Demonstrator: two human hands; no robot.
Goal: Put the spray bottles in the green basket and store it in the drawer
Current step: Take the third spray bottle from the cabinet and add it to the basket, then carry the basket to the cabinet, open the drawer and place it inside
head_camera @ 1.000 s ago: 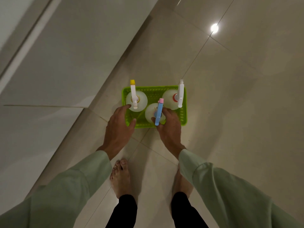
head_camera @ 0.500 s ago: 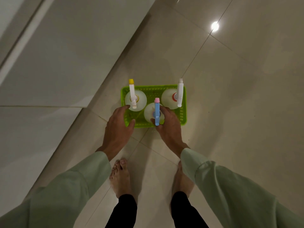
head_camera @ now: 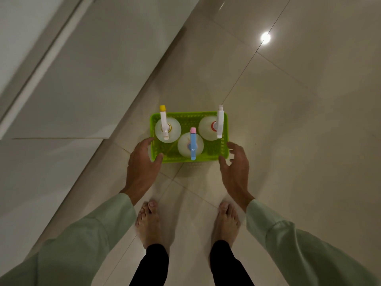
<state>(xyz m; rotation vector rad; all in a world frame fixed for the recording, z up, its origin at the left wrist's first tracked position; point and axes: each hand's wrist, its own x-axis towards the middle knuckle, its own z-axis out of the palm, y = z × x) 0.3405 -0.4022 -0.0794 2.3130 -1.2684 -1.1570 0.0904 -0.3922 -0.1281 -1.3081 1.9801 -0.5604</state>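
Now, along the left stands a pale cabinet front (head_camera: 68,83), and the tiled floor (head_camera: 299,120) is bare to the right. The left hand (head_camera: 142,164) has its fingers (head_camera: 147,141) spread, touching the left wall of the green basket (head_camera: 223,149). Three spray bottles stand inside: yellow-tipped (head_camera: 165,125), blue (head_camera: 191,144), white (head_camera: 214,125). The right hand (head_camera: 235,166) is spread open at the basket's right near corner, holding nothing.
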